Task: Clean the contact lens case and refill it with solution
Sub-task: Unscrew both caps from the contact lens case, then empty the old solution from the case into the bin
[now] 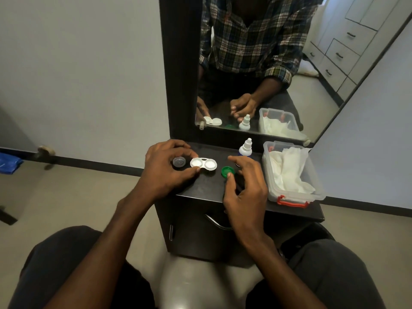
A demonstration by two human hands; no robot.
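We see a dark cabinet top (207, 186) below a mirror (267, 74), with both hands working over it. The lens case (203, 164) lies flat near the back middle of the top, its two white wells open and facing up. The left hand (165, 170) rests over the left end of the case, fingers curled and slightly spread: the thumb tip touches the front edge of the left well and a finger arches over its back edge, so the case is pinched lightly between them. Just left of the case, under that same hand, sits a grey cap (179, 162), apparently touching the palm side of the fingers; we cannot tell whether it is gripped or only lying there.

A green cap (227, 171) lies on the top to the right of the case, apart from it. The right hand (246, 190) hovers around it with fingers loosely apart; the thumb tip touches the cap's front edge, while the forefinger reaches past it behind, not closed on it.

The solution bottle (246, 148) stands upright at the back, just beyond the right forefinger, white nozzle on. To the right is a clear tub (294, 198) with red latches, holding crumpled white tissue (289, 168).
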